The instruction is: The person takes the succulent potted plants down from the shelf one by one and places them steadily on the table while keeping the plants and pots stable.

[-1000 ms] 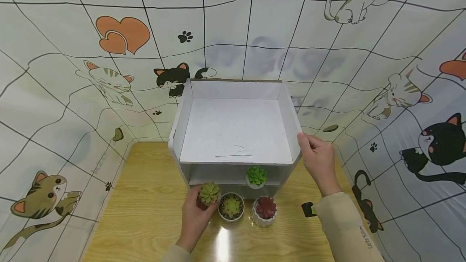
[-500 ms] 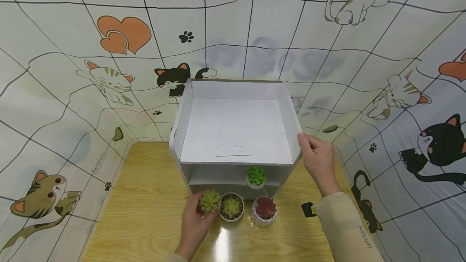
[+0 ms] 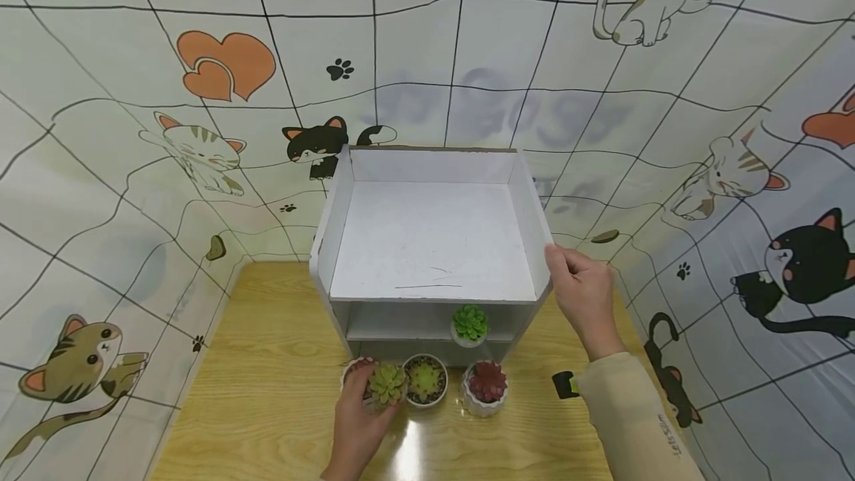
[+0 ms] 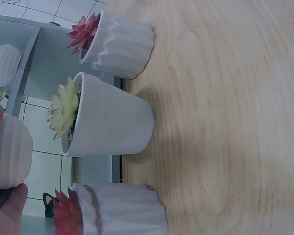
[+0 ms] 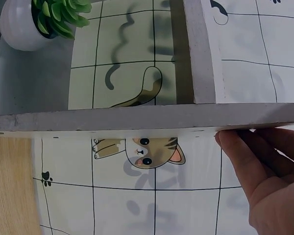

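Note:
My left hand (image 3: 364,414) holds a small potted succulent with pale green leaves (image 3: 387,383); in the left wrist view its ribbed white pot (image 4: 11,152) is raised above the table, between thumb and fingers. Partly behind that hand stands a white pot with a red succulent (image 4: 68,213). Just right of the held plant is a smooth white pot with a yellow-green succulent (image 3: 424,380). My right hand (image 3: 584,295) grips the front edge of the right side panel of a white two-level shelf (image 3: 434,236); in the right wrist view its fingertips touch the panel (image 5: 206,117).
A bright green succulent in a white pot (image 3: 470,324) stands on the shelf's lower level, toward the right. In front of the shelf on the wooden table (image 3: 254,392) is a dark red succulent in a ribbed pot (image 3: 486,384). Cat-patterned cloth (image 3: 427,43) surrounds the table.
My left hand has shifted slightly toward me and to the right with the pale green succulent, baring part of the white pot behind it. My right hand stays in place on the shelf.

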The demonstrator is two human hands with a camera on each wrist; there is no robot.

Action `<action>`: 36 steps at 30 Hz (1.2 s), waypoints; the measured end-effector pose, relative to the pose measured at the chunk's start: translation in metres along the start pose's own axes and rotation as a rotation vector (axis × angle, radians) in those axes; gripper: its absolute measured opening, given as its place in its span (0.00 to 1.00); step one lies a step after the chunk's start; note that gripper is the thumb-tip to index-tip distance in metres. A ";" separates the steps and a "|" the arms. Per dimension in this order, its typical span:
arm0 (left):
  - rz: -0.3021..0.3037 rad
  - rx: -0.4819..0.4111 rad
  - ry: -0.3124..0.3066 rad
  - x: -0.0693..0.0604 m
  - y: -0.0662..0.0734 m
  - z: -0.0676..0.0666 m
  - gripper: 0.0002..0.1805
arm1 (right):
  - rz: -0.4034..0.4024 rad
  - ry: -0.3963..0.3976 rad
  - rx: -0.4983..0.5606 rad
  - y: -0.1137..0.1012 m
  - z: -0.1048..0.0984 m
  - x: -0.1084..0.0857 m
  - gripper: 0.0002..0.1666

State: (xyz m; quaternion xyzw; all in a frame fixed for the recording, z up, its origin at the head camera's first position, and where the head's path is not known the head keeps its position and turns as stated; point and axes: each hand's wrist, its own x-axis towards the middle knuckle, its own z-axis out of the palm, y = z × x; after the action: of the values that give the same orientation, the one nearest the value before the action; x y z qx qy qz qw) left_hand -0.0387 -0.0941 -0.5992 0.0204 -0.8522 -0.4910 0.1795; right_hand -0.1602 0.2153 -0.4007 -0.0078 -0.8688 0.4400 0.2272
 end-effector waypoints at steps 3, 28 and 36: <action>-0.007 0.025 -0.008 -0.004 -0.001 0.001 0.37 | 0.000 0.000 0.009 0.000 0.000 0.000 0.20; 0.123 0.105 0.034 -0.030 -0.028 0.011 0.40 | 0.028 -0.002 0.023 0.000 0.001 -0.001 0.21; 0.128 0.127 0.021 -0.033 -0.034 0.012 0.37 | 0.020 0.006 0.022 0.001 0.001 0.000 0.20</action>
State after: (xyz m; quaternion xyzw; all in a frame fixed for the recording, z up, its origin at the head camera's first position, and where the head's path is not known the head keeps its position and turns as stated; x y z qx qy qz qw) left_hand -0.0166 -0.0947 -0.6427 -0.0177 -0.8793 -0.4232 0.2176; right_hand -0.1604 0.2149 -0.4018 -0.0151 -0.8631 0.4517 0.2254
